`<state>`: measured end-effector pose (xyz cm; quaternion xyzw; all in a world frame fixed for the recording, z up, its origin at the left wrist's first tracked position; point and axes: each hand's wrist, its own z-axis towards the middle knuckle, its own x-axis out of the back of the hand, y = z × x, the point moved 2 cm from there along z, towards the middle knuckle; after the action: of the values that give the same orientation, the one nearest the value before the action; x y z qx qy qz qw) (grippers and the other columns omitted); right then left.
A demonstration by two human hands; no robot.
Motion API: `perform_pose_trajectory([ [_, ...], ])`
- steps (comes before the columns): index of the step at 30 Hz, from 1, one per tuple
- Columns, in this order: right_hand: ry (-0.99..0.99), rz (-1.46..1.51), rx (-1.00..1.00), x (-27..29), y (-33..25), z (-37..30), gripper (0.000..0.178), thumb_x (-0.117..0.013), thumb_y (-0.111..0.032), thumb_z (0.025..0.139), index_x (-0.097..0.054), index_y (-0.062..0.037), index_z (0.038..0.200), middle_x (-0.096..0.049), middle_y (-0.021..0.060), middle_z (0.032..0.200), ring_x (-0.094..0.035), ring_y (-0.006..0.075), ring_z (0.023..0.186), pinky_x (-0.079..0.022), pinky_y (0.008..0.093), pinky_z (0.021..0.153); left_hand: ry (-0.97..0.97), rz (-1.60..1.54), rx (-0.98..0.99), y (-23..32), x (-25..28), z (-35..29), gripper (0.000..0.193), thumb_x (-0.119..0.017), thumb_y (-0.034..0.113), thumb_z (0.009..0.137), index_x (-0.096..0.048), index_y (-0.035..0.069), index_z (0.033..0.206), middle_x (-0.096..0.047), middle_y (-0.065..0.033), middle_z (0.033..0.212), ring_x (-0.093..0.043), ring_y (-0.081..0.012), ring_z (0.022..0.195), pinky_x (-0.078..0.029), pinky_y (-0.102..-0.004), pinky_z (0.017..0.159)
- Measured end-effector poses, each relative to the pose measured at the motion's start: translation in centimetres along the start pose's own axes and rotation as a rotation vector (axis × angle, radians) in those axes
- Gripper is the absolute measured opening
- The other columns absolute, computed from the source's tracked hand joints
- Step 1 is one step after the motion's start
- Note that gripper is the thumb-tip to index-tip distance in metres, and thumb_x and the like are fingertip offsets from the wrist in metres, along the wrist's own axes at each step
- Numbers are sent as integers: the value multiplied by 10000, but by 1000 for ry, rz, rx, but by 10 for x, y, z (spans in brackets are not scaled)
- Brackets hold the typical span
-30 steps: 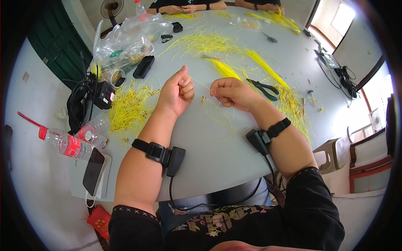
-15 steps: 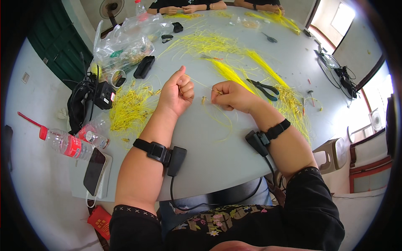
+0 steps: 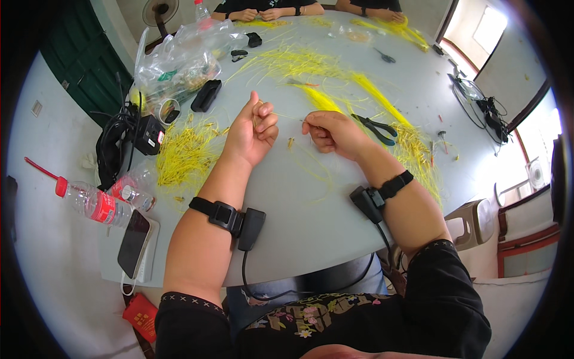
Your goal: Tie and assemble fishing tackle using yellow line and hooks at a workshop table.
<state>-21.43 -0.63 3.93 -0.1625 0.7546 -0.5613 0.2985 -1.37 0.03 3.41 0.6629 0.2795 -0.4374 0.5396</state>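
Note:
My left hand (image 3: 255,131) is raised over the table with its fingers curled and a thin yellow strand (image 3: 286,116) pinched in it. The strand runs across to my right hand (image 3: 336,135), whose thumb and forefinger are pressed together at its other end. What sits at the fingertips is too small to make out. Between the hands, a small brass-coloured piece (image 3: 291,143) with a loose yellow strand lies on the table. Left of my left hand is a tangled pile of yellow strands (image 3: 185,152) with brownish ends. Beyond my right hand lie dark-handled pliers (image 3: 375,127).
Long yellow bundles (image 3: 382,99) stretch across the right side of the grey table (image 3: 287,239). At left are plastic bags (image 3: 173,66), a black case (image 3: 206,96), a bottle (image 3: 95,203) and a phone (image 3: 134,242). Scissors (image 3: 385,55) lie farther off, near other people's hands (image 3: 257,14).
My right hand has turned slightly, its thumb and forefinger now reaching toward the left. The fingers of my left hand have shifted and uncurled a little.

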Motion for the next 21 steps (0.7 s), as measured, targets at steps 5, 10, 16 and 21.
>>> perform_pose_trajectory([
  [5, 17, 78, 31, 8, 3, 0, 229, -495, -209, 966, -532, -44, 811, -342, -35, 637, -321, 80, 552, -276, 238, 479, 71, -31, -10, 0, -2, 0, 417, -464, 292, 997, -355, 141, 624, -326, 36, 605, -243, -86, 491, -200, -227, 429],
  [10, -12, 115, 51, 9, 4, 0, 330, -434, -304, 1001, -536, -44, 825, -355, -31, 648, -363, 103, 593, -351, 251, 557, 50, -19, 5, -3, -1, 1, 420, -446, 270, 1000, -344, 146, 611, -259, 36, 582, -198, -91, 479, -188, -232, 428],
  [16, -76, 203, -35, 9, 1, -1, 488, -329, -414, 1021, -573, -9, 901, -361, -30, 639, -361, 112, 588, -365, 271, 576, 38, 4, -5, -2, 0, 2, 416, -455, 271, 996, -348, 145, 614, -273, 33, 591, -217, -89, 490, -207, -228, 432],
  [21, -111, 149, -45, -3, 1, -2, 472, -356, -397, 1015, -583, 9, 934, -380, -23, 633, -391, 126, 588, -366, 275, 584, 16, 37, 31, -3, 1, 1, 407, -491, 279, 981, -351, 146, 623, -283, 32, 593, -230, -87, 495, -220, -229, 440],
])
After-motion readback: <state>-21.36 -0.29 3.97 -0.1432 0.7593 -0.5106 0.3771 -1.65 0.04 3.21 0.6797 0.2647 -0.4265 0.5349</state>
